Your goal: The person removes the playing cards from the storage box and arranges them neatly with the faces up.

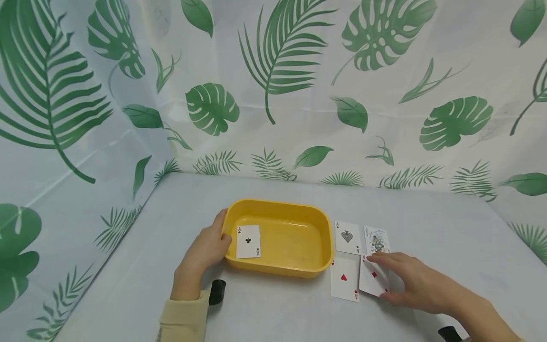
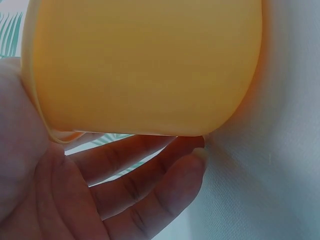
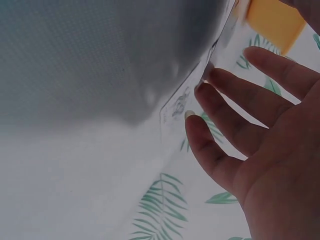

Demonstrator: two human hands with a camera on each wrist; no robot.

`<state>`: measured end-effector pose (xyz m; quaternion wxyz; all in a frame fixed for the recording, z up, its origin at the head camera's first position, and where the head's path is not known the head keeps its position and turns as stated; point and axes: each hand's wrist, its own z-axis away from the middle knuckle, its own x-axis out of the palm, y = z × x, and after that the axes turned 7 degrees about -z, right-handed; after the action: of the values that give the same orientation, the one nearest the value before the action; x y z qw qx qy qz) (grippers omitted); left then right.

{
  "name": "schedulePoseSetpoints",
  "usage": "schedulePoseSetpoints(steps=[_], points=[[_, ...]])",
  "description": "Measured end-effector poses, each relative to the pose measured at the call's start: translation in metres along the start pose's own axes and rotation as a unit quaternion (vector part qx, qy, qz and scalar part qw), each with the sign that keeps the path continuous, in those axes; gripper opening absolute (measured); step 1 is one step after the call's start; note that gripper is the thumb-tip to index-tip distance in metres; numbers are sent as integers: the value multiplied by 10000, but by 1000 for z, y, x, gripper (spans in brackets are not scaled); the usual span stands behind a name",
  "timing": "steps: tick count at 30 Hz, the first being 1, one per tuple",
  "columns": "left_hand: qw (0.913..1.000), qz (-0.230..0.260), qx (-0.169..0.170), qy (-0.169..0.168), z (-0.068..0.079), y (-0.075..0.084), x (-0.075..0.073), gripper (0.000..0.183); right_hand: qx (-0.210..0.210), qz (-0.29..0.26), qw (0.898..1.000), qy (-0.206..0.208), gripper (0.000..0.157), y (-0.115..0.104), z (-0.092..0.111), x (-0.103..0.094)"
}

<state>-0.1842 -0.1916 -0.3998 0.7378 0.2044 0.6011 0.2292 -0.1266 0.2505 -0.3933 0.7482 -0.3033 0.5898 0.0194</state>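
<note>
A yellow plastic basin point(image 1: 282, 266) stands on the table, and an ace of clubs point(image 1: 248, 247) lies inside at its left end. My left hand point(image 1: 209, 246) grips the basin's left side, thumb over the rim and the other fingers down along the outer wall point(image 2: 140, 65). To the right of the basin, my right hand point(image 1: 420, 280) holds an ace of diamonds point(image 1: 371, 279) by its edges, fingertips at the top and thumb at the lower corner. That card sits slightly askew beside an ace of hearts point(image 1: 344, 285). Above them lie an ace of spades point(image 1: 347, 237) and a joker point(image 1: 376, 237).
A white cloth covers the table point(image 1: 265, 308). A white curtain with green leaves point(image 1: 299, 128) rises along the back and left side. Black straps point(image 1: 217, 291) show at both wrists.
</note>
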Motion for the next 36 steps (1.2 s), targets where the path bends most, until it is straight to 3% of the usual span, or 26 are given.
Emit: schedulePoseSetpoints(steps=[10,14,20,29,33,36], points=[[10000,-39,14,13,1,1,-1,69,-920,567,9932,443,64,8,5,10],[10000,-64,44,34,2,1,-2,69,-1046,769,9905,458,66,8,6,14],[10000,-28,47,38,3,2,-2,69,-986,841,9905,460,64,7,8,17],[10000,10,60,-6,4,2,-2,68,-463,563,9973,126,59,4,9,17],[10000,21,38,-39,4,2,-2,69,-1005,901,9891,586,62,8,9,18],[10000,0,22,-46,4,3,-3,69,-1451,1211,9760,1083,64,9,8,16]])
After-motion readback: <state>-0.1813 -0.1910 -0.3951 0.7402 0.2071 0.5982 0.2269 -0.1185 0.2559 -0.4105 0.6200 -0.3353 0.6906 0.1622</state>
